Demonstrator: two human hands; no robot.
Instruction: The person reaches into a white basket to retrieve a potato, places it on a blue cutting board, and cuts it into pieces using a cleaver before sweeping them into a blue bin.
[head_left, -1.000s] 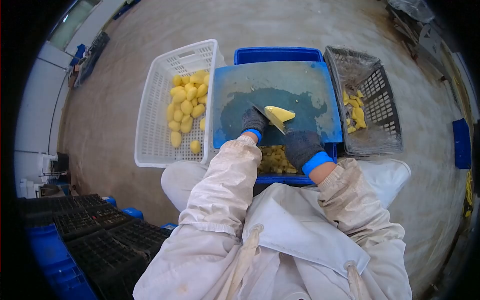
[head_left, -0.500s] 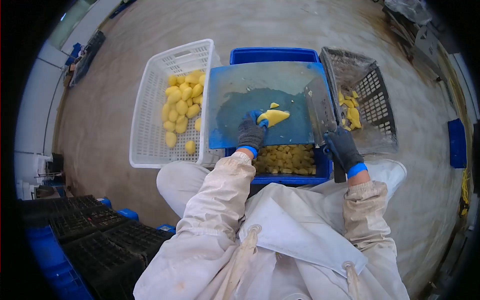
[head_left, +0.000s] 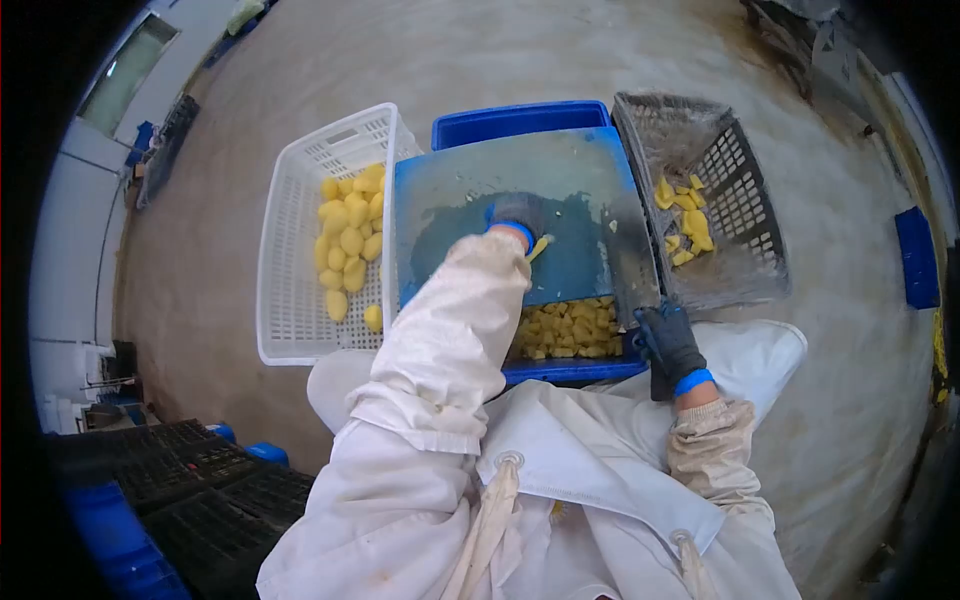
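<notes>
My right hand (head_left: 672,340), in a dark glove, is closed round the handle of a cleaver (head_left: 634,250). Its broad blade rests along the right edge of the blue cutting board (head_left: 420,180). Over the middle of the board is my left hand (head_left: 518,211), also gloved; its fingers are mostly hidden and I cannot make out a grip. A yellow piece of peeled potato (head_left: 540,247) shows beside the left wrist, partly covered by the sleeve. Small scraps lie on the wet board. Under its near edge, a blue tub (head_left: 575,372) holds cut potato chunks (head_left: 570,330).
On the left, a white basket (head_left: 285,250) contains whole peeled potatoes (head_left: 350,235). A dark plastic-lined crate (head_left: 755,200) at the right holds yellow potato pieces (head_left: 690,220). Black crates (head_left: 190,480) stand at the lower left, and a blue container (head_left: 916,258) lies far right.
My left hand has moved forward and right across the board, covering most of the potato piece. The cleaver stays at the right edge in my right hand. The view has shifted slightly.
</notes>
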